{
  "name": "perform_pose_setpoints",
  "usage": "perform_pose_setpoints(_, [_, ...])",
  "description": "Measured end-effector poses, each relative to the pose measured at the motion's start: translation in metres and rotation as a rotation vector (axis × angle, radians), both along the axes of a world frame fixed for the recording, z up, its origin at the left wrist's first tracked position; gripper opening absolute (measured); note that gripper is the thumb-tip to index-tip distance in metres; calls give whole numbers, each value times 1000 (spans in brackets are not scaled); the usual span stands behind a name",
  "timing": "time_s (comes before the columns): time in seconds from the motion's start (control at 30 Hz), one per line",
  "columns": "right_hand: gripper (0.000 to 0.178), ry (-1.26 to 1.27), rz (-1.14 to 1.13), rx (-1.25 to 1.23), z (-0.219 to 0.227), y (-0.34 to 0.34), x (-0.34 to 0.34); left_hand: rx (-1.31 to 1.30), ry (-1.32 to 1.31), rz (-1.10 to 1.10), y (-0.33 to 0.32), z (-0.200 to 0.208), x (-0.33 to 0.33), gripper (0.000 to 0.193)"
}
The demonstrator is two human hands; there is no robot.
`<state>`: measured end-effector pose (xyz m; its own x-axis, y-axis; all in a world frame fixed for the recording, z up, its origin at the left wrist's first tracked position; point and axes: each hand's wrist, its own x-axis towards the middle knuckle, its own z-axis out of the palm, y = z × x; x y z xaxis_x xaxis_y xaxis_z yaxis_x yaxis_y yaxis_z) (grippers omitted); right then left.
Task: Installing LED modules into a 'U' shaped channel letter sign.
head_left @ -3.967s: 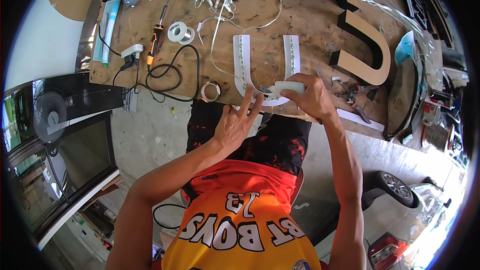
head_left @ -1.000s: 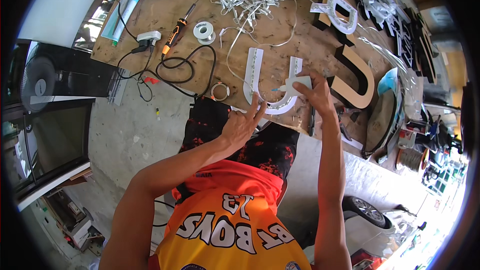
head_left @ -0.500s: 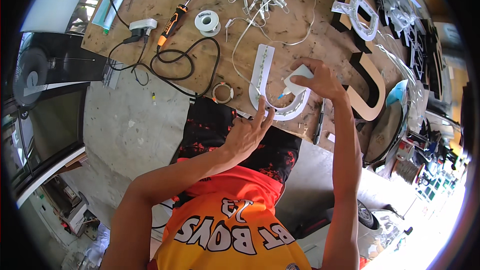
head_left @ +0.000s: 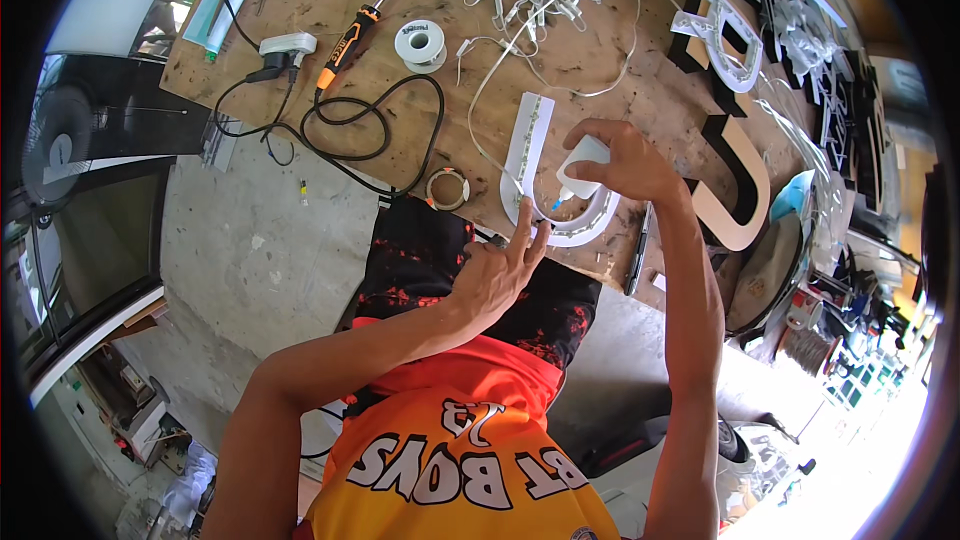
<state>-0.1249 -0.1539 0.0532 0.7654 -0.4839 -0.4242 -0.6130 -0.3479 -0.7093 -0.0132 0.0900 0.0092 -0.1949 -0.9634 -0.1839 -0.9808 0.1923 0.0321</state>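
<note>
The blue-tipped white bottle has tilted down, right hand holding it; left hand, fingers apart, touches a shiny white U-shape.

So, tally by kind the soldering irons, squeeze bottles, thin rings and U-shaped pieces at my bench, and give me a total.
Soldering iron: 1
Squeeze bottle, in your right hand: 1
Thin ring: 1
U-shaped pieces, a white one and a tan-faced one: 2
Total: 5
</note>
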Motion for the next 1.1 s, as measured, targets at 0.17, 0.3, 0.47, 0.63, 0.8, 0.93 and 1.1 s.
perform_pose_setpoints(0.17, [35,20,23,9,-2,-3,6,0,59,5,1,-5,3,73])
perform_pose_setpoints(0.3, [33,-99,-30,-116,6,-6,-12,-28,93,-5,2,-9,6,73])
perform_pose_setpoints(0.47, [33,-163,-367,-80,9,9,-73,-32,173,-35,2,-4,9,71])
perform_pose_setpoints(0.63, [31,-611,-803,10,-13,71,-119,28,115,3,-1,3,1,75])
perform_pose_setpoints(0.8, [30,-745,-1061,-111,-63,133,-126,15,339,24,-2,6,3,85])
perform_pose_setpoints(0.93, [31,-535,-1185,-339,-68,163,-106,3,385,57,1,3,8,92])
perform_pose_setpoints(1.1, [35,-370,-1189,-594,-75,178,-97,-67,369,63,3,1,1,92])
